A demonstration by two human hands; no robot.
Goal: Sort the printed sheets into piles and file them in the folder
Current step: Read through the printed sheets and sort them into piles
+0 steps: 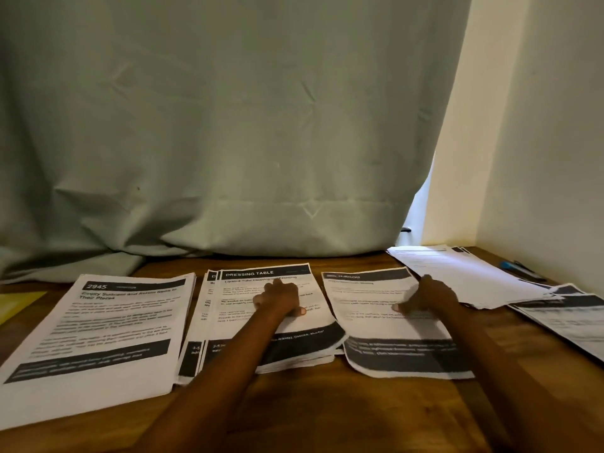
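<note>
Three piles of printed sheets lie side by side on the wooden table [294, 407]. The left pile [98, 338] is headed "2945". The middle pile [228, 315] is headed "DRESSING TABLE", and my left hand [281, 299] rests flat on its top sheet. My right hand [428, 295] lies on the right pile [392, 351], fingers spread on the paper. A yellow folder [19, 302] shows only as a corner at the far left edge.
More loose sheets [464, 276] are spread at the back right, and others [568, 318] hang toward the right edge. A blue pen [513, 267] lies by the wall. A pale green curtain [228, 125] hangs behind the table.
</note>
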